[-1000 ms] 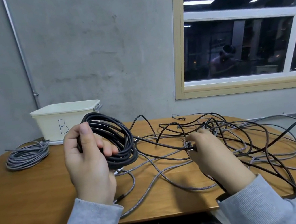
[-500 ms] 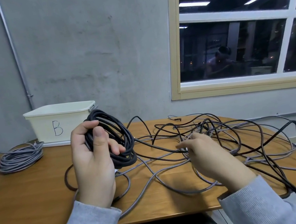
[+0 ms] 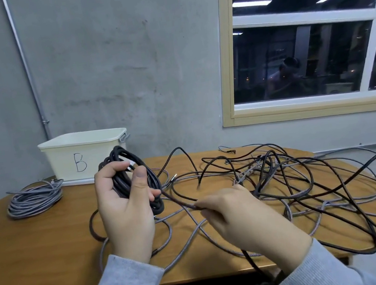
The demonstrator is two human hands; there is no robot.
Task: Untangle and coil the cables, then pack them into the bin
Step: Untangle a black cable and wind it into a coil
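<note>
Right hand [image 3: 239,212] has drawn back toward the body, fingers pinching a black strand taut from the coil [image 3: 137,184]. Left hand [image 3: 124,208] grips that thick, multi-loop coil above the desk [image 3: 39,250], before the bin [image 3: 81,155].

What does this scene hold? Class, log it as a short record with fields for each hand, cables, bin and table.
left hand: left hand grips a coiled black cable
right hand: right hand pinches the black cable's loose strand
finished coil: coiled grey braided cable lies on the table, left of the bin
tangle: loose black and grey cables spread over the table's right side
bin: cream plastic bin marked B, at the back left
table: round wooden table
</note>
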